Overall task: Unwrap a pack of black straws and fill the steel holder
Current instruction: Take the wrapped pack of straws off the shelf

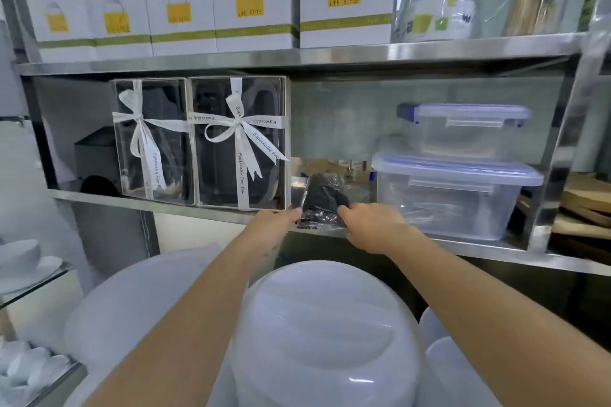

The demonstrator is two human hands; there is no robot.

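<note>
While both arms reach forward to the middle steel shelf (185, 205), the view runs as follows, left to right. Far left: white bowls (20, 256) on a glass ledge. On the shelf, two clear gift boxes (236, 142) tied with white ribbon stand side by side. Left hand (274, 228) is just right of the boxes, at the shelf's front edge, fingertips touching the left side of the pack of black straws (322, 200); grip narrow, and whether it actually holds the pack I cannot tell. Pack lies on the shelf between the gift boxes and two stacked clear plastic tubs (446, 201), still in its clear wrap. Right hand (372, 226) has its fingers curled onto the pack's right side. Upper shelf: row of white cartons (251, 6).
</note>
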